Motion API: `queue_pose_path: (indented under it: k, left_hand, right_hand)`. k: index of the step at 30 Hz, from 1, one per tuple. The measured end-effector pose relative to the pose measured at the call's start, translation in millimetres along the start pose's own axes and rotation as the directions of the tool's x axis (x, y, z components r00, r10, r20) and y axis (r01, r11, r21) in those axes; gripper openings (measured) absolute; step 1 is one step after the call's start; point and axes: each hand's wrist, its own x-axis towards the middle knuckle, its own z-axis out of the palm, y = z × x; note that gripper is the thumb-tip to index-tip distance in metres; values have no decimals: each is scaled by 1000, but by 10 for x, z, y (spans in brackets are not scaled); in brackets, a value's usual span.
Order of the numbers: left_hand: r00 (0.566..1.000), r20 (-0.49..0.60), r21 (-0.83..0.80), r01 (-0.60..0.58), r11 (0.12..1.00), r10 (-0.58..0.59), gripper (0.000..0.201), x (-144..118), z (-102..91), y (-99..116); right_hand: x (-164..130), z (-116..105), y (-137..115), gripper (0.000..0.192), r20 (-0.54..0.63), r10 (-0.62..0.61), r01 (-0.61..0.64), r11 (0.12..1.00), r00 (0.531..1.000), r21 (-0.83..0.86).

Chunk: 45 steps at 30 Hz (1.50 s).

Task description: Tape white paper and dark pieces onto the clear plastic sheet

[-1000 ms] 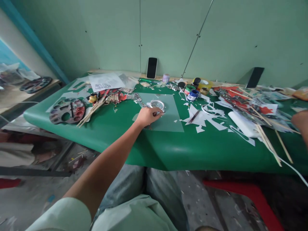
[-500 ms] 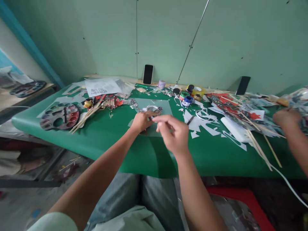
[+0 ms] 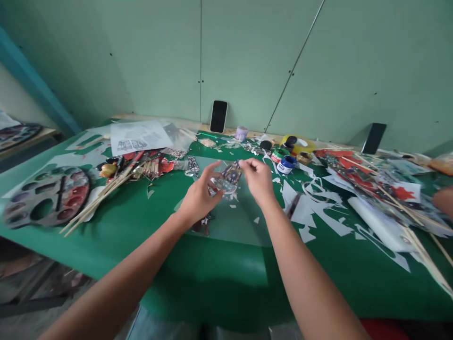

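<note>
My right hand (image 3: 257,179) pinches the upper corner of a small dark patterned cut-out (image 3: 231,174), raised a little off the table. On its other side, my left hand (image 3: 201,193) curves around with thumb and forefinger apart; whether its far fingers touch the piece is hard to see. Beneath both hands a clear sheet (image 3: 244,231) lies on the green table cover (image 3: 141,255), with white scraps on it. A pale round rim (image 3: 230,191) shows just under the cut-out. Close to my left wrist is a dark reddish piece (image 3: 202,225), and another patterned strip (image 3: 193,165) lies behind.
At left are a paint palette (image 3: 38,189), wooden sticks (image 3: 102,198) and printed paper (image 3: 138,137). A phone (image 3: 219,116) leans on the wall. Paint jars (image 3: 286,165), white scraps (image 3: 331,217) and a white roll (image 3: 378,224) lie rightward. Another person's hand (image 3: 444,200) is at the right edge.
My hands have moved apart and the patterned cut-out is now up between them, in my right fingers. My left hand has opened. The view has come closer to the table.
</note>
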Motion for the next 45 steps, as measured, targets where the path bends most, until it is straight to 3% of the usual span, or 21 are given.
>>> queue_pose_path:
  k: [3,6,9,12,17,21,24,28,31,34,37,40,42,45]
  left_hand:
    - [973,213,241,-145,960,93,54,197,-149,-88]
    - [886,436,383,-340,859,156,40,359,-164,-184]
    - [882,452,450,-354,820,133,35,357,-16,-213]
    - [886,432,417,-361,834,168,37,197,187,-109]
    - [833,487,306,-446,841,264,23,-2,370,150]
    - [826,497,285,-445,849,266,17,81,288,102]
    - [869,458,378,-380,844,186,18,158,95,-87]
    - [951,306,613,-165,772,-39,21,194,-227,-375]
    - [985,152,647,-36,762,-83,23,282,-397,-470]
    - [993,93,598,8,801,-79,29,531,-430,-429]
    - [984,157,532,-14,847,-82,29,886,-327,-392]
    - [971,168,456,75,887,-169,28,1154,-169,-500]
    - [977,181,407,33,913,-116,28,1214,-92,-645]
    - [959,281,341,-131,931,32,28,1161,-73,-866]
  right_hand:
    - [248,60,136,35,-125,164,-129,959,979,254]
    - [497,182,220,32,-126,381,-285,838,916,465]
    - [705,316,242,30,-73,524,-396,721,849,569]
    - [854,421,219,27,-30,560,-442,685,828,578]
    - [914,532,226,23,83,477,-451,740,875,500]
    - [835,479,408,26,98,359,-359,795,928,489]
    - [795,376,577,29,5,341,-298,814,940,499]
    - [803,300,699,31,-48,303,-256,870,952,421]
    - [799,307,706,30,-17,245,-228,924,969,307]
    - [767,319,684,29,87,110,-124,977,990,171]
    - [738,321,666,30,229,-42,35,999,973,34]
    - [731,325,668,30,359,-96,144,984,928,-107]
    - [736,336,682,27,418,-90,183,965,904,-189]
    - [749,367,712,21,459,-73,217,938,885,-270]
